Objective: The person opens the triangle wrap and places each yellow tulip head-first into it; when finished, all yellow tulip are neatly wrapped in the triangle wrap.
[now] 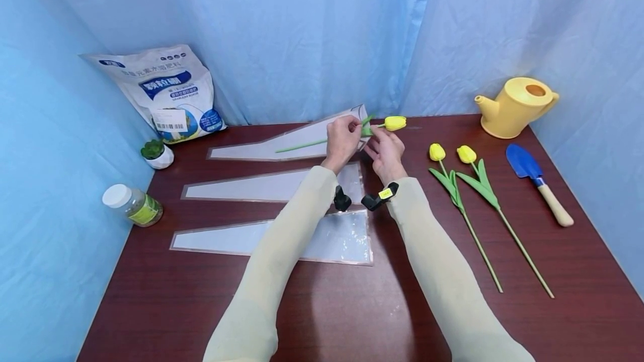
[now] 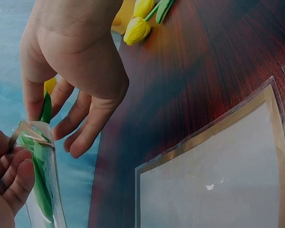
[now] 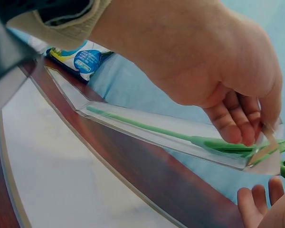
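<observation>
At the back of the table, a yellow tulip lies with its stem and part of its green leaves inside a clear tapered flower sleeve. Its bloom sticks out past the sleeve's wide right end. My left hand pinches the sleeve's edge at that mouth. Just right of it, my right hand pinches the tulip below the bloom, its other fingers spread under the sleeve's end. The right fingertips are partly hidden in the head view. Two more sleeves lie flat in front, a middle one and a near one.
Two yellow tulips, one left of the other, lie to the right. Beyond them are a blue trowel and a yellow watering can. At left stand a fertilizer bag, a small potted plant and a lidded jar.
</observation>
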Demonstrator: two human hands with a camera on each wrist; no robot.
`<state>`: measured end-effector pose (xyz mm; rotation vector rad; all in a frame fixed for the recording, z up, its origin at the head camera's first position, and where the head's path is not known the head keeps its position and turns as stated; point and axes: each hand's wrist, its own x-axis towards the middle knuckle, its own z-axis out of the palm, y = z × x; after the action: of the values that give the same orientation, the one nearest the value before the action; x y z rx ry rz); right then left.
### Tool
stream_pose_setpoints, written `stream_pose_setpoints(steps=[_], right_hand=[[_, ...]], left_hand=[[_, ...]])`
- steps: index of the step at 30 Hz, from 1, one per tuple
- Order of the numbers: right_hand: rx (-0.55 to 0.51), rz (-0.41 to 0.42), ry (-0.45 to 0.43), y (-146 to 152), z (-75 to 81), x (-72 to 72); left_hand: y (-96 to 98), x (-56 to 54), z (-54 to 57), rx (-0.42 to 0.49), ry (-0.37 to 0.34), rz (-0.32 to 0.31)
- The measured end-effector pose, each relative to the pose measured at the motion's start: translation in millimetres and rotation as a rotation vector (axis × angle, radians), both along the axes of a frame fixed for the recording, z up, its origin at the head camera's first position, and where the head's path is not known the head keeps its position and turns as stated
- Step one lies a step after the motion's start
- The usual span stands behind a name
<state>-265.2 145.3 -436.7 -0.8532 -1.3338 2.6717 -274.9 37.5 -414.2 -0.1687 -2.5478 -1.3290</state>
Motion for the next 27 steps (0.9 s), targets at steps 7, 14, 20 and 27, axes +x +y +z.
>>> stream_pose_setpoints(steps=[7, 14, 20, 27], right_hand=[[-0.009, 0.009, 0.033, -4, -2.7, 0.0], [-0.027, -0.024, 0.049, -6, -4.1, -1.4], [-0.048, -0.036, 0.036, -3, -5.3, -1.7], [-0.068, -0.049, 0.026, 2, -5.8, 0.7]], left_hand=[[-2.3, 0.9, -1.7, 0.016, -0.007, -0.070], [-16.7, -3.9, -5.2, 0.007, 0.019, -0.147], [-50.6, -15.1, -6.1, -0.100, -0.024, -0.206], [-97.2, -27.5, -15.4, -0.435, -0.188, -0.399]])
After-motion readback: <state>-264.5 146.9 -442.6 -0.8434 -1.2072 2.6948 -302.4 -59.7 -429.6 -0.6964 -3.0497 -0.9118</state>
